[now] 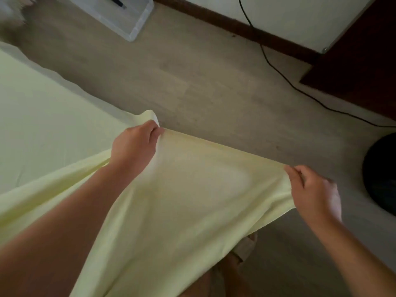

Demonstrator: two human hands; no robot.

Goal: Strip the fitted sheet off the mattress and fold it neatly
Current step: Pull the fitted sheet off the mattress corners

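The pale yellow fitted sheet [188, 202] hangs stretched between my two hands in front of me, above the floor. My left hand [137, 144] grips its top edge near one corner, where a small flap of cloth sticks up. At the other end of that edge, my right hand [312, 189] pinches the cloth. The edge between them is pulled taut. The rest of the sheet trails down and to the left onto the mattress [42, 129], which fills the left side and looks the same pale yellow.
Light wooden floor [214, 82] lies beyond the sheet. A clear plastic box [130, 20] stands at the top, a black cable [289, 80] runs across the floor, dark wooden furniture [364, 61] is at the upper right, and a round black object [383, 174] at the right edge. My sandalled foot [244, 247] shows below.
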